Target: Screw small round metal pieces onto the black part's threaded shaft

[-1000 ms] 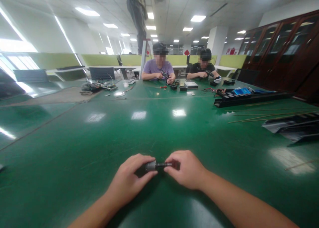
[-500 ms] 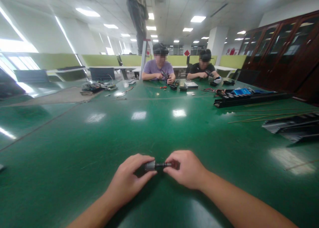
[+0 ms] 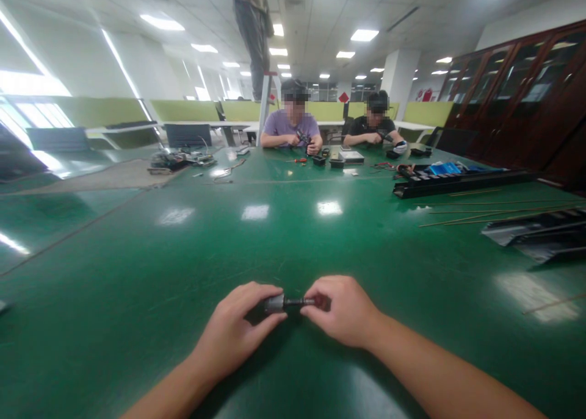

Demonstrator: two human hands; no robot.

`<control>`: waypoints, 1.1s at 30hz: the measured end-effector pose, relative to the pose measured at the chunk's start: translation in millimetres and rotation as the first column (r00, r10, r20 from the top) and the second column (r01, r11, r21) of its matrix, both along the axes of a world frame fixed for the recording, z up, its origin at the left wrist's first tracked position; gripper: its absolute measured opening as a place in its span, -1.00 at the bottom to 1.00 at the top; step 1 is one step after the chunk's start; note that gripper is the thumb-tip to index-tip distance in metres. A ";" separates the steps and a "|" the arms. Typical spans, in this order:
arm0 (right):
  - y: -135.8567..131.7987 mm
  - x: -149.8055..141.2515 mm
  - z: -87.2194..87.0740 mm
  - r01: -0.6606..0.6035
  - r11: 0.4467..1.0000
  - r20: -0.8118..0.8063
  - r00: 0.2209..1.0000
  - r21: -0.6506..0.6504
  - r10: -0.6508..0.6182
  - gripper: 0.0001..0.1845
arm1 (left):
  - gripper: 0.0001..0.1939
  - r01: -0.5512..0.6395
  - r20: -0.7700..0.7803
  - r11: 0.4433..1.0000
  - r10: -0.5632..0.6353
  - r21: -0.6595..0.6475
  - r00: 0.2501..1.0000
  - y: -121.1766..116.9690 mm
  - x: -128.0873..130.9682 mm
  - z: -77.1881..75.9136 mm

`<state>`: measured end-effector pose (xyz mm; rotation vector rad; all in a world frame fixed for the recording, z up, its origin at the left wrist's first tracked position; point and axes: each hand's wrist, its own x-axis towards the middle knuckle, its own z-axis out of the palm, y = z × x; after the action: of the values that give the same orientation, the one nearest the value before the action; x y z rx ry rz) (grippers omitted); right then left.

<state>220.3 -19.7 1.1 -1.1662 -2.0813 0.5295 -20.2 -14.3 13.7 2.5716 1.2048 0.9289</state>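
A small part with a grey cylindrical body (image 3: 275, 304) and a thin dark shaft (image 3: 294, 302) lies level between my hands, close above or on the green table; I cannot tell which. It looks like a small motor. My left hand (image 3: 238, 318) grips the cylinder between thumb and fingers from the left. From the right, the thumb and forefinger of my right hand (image 3: 341, 309) pinch the shaft's far end. That end is partly hidden by the fingertips.
The green table (image 3: 256, 248) spreads wide. Black metal rails (image 3: 439, 178) with blue parts, thin rods (image 3: 485, 214) and metal channels (image 3: 540, 233) lie right. Electronic parts (image 3: 180, 158) sit far left. Two people (image 3: 293, 126) work opposite; another stands on a ladder (image 3: 264, 105).
My left hand and the grey cylinder have shifted very slightly left, away from my right hand. My right hand stays in place with its pinch on the shaft.
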 end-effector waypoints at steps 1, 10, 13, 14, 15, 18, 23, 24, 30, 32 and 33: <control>0.0 -0.1 0.1 -0.001 1.000 0.001 1.000 0.000 0.001 -0.92 | -0.74 -0.002 0.001 1.000 0.002 0.004 1.000 0.0 0.1 0.3; 1.0 0.3 -1.0 -0.005 1.000 0.012 1.000 0.004 0.005 -0.91 | -0.72 -0.005 -0.002 1.000 0.005 0.016 1.000 2.1 -3.5 -3.0; 1.1 0.5 -0.8 -0.004 1.000 0.010 1.000 0.007 0.004 -0.92 | -0.73 -0.007 -0.001 1.000 0.007 0.012 1.000 2.0 -3.4 -2.1; 1.1 0.5 -0.5 -0.006 1.000 0.010 1.000 0.009 0.006 -0.92 | -0.73 -0.008 0.000 1.000 0.008 0.011 1.000 2.1 -3.3 -1.8; 1.1 0.6 -0.1 -0.009 1.000 0.010 1.000 0.009 0.009 -0.92 | -0.73 -0.011 -0.001 1.000 0.011 0.010 1.000 2.1 -3.3 -1.7; 1.4 1.1 1.0 -0.014 1.000 0.013 1.000 0.009 0.014 -0.92 | -0.73 -0.015 -0.003 1.000 0.015 0.007 1.000 2.2 -3.8 -1.8; 1.4 2.0 1.0 -0.014 1.000 0.017 1.000 0.011 0.013 -0.92 | -0.72 -0.019 -0.006 1.000 0.019 -0.001 1.000 2.6 -4.9 -2.4; 1.4 2.1 1.0 -0.011 1.000 0.018 1.000 0.011 0.011 -0.92 | -0.73 -0.020 -0.005 1.000 0.020 0.002 1.000 2.7 -5.0 -2.4; 1.9 2.8 2.0 -0.013 1.000 0.017 1.000 0.006 0.013 -0.92 | -0.72 -0.017 0.006 1.000 0.017 0.002 1.000 2.9 -5.1 -1.1; 2.0 3.1 1.6 -0.011 1.000 0.016 1.000 0.008 0.011 -0.92 | -0.72 -0.017 0.004 1.000 0.017 -0.002 1.000 2.9 -5.2 -0.7; 2.1 3.2 1.1 -0.011 1.000 0.014 1.000 0.009 0.011 -0.92 | -0.73 -0.019 0.003 1.000 0.019 -0.002 1.000 2.9 -5.4 -0.7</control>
<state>223.5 -17.6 2.3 -1.1570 -2.1015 0.5174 -25.6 -11.4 13.0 2.5608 1.2310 0.9337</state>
